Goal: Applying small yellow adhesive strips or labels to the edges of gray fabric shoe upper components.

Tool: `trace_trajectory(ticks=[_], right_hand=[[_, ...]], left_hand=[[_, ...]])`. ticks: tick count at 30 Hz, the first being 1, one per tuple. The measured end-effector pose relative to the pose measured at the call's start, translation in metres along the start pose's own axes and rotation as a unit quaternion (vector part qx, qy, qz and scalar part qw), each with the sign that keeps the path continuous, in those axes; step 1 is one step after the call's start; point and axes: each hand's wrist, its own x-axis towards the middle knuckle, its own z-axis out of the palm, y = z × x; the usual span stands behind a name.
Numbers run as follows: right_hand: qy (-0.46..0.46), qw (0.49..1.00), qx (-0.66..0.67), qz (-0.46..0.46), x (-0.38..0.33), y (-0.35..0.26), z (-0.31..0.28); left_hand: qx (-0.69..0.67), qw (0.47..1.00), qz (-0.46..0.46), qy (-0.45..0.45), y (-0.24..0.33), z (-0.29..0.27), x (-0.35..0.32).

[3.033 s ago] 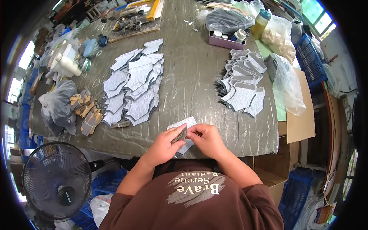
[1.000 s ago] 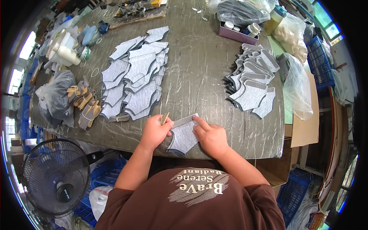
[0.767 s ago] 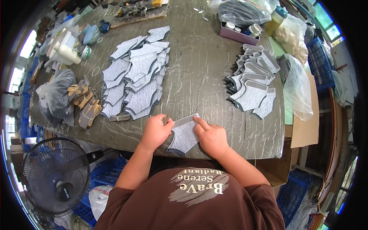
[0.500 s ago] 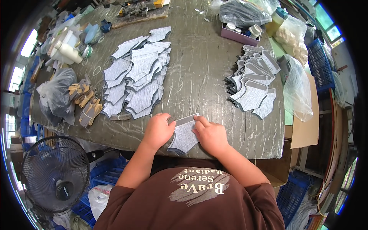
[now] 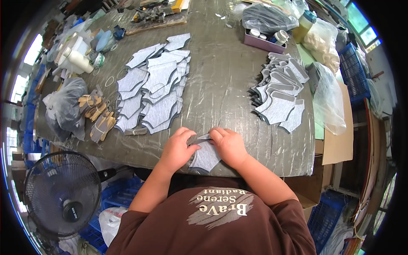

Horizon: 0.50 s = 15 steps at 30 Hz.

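Near the table's front edge lies a light grey cut fabric piece [image 5: 205, 157] with a darker underside, its lower part flat on the table. At its upper left corner my left hand [image 5: 178, 148] has the thumb and fingers closed on the edge. My right hand [image 5: 228, 146] pinches the upper right, where the top edge is lifted and folded over; the fingers hide much of this fold. Beyond my left hand, similar grey pieces [image 5: 159, 93] lie in overlapping rows. To the right, a fanned stack of pieces [image 5: 276, 100] shows dark grey bands along their edges.
Bundles of tied dark strips [image 5: 102, 127] lie left, beside a bag of dark stuff [image 5: 66, 108]. A purple box with jars [image 5: 263, 42] stands at the far right, near clear plastic bags [image 5: 327, 97]. A black fan [image 5: 63, 195] stands at lower left below the table [image 5: 221, 85].
The fabric piece's top band, flat and visible before, is now lifted and folded between my hands. My right hand has shifted slightly left and away from me. The view has shifted slightly.
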Motion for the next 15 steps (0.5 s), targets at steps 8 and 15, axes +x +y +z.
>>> trace_trajectory(ticks=[8, 15], right_hand=[[0.008, 0.977, 0.188, 0.105, -0.019, 0.012, -0.028], [0.152, 0.938, 0.16, 0.265, -0.026, 0.065, -0.103]], left_hand=[[0.036, 0.997, 0.055, -0.027, -0.003, -0.002, -0.002], [0.046, 0.998, 0.029, -0.027, -0.003, 0.002, -0.001]])
